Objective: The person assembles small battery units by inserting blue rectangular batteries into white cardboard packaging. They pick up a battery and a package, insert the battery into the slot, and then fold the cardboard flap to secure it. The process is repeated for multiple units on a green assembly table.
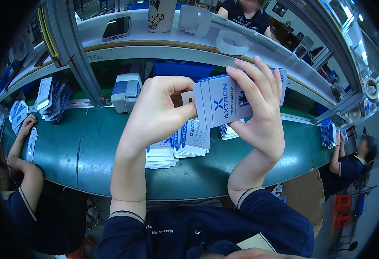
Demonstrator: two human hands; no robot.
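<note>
A flat white and blue battery box (215,101) is held up above the table, its printed front turned toward me. My right hand (263,108) grips it by the right part, thumb below and fingers spread over the front and top edge. My left hand (159,103) is closed at the box's left end, thumb and fingers pinching a pale tab with a small hole (188,98); its fingertips are partly hidden. Beneath the hands lie stacks of flat white and blue cartons (194,140) on the green table (98,151).
Behind stand a bundle of flat cartons (126,93) and a blue bin (183,68). The shelf above carries a phone (116,28) and a patterned cup (161,17). More cartons (53,99) lie left. Co-workers sit left and right (353,162); another person is across.
</note>
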